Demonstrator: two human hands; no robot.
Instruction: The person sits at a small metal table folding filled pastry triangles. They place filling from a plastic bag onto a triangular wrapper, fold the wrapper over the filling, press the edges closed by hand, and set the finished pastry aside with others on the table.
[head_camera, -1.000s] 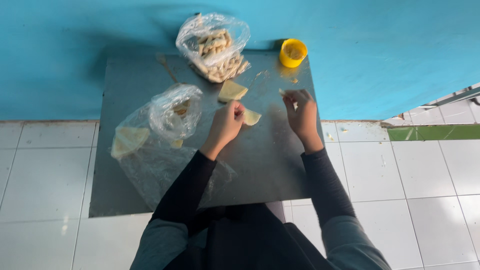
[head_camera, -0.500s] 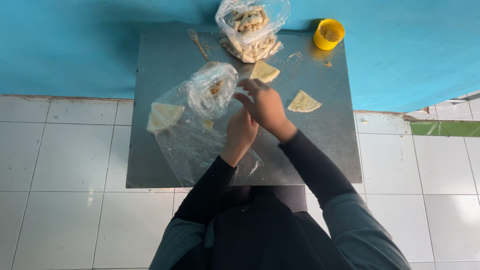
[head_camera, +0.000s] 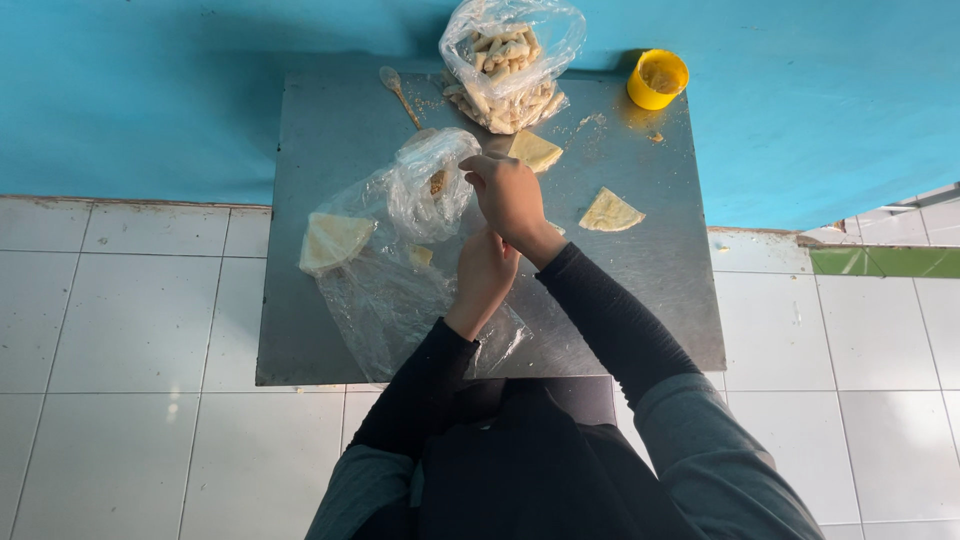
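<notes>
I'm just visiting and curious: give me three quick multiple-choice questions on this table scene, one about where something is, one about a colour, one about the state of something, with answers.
1. Where does the small cup stand on the metal table?
A. near the person's body
B. at the far right corner
C. on the floor tiles

2. What colour is that cup?
A. yellow
B. red
C. white

3. How is the clear bag of rolled pieces at the far edge?
A. knotted shut
B. flat and empty
C. open at the top and filled

Answers:
1 B, it sits at the far right corner by the blue wall.
2 A, its rim and wall are yellow.
3 C, the mouth gapes and pale rolls fill it.

The right hand reaches to the crumpled plastic bag; the left hand is just below it.
</notes>
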